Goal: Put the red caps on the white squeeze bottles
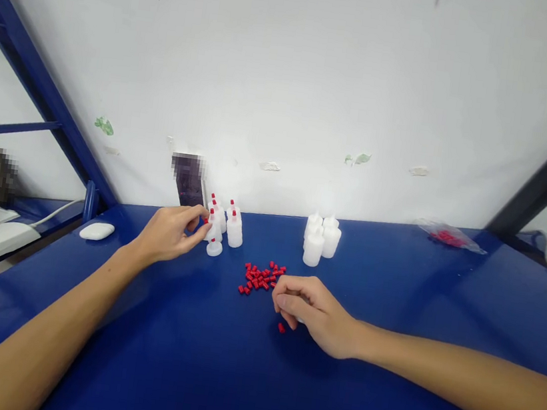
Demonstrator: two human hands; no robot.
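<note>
Brightly red, the small caps [256, 283] lie clustered.

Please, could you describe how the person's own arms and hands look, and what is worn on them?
The left forearm and right forearm are bare, with no sleeve in view. The left hand and right hand wear no gloves. No watch, bracelet or ring shows, but some fingers are partly hidden.

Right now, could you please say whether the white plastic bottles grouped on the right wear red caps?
No, those white plastic bottles show no red on top, unlike the red-tipped bottles on the left.
</note>
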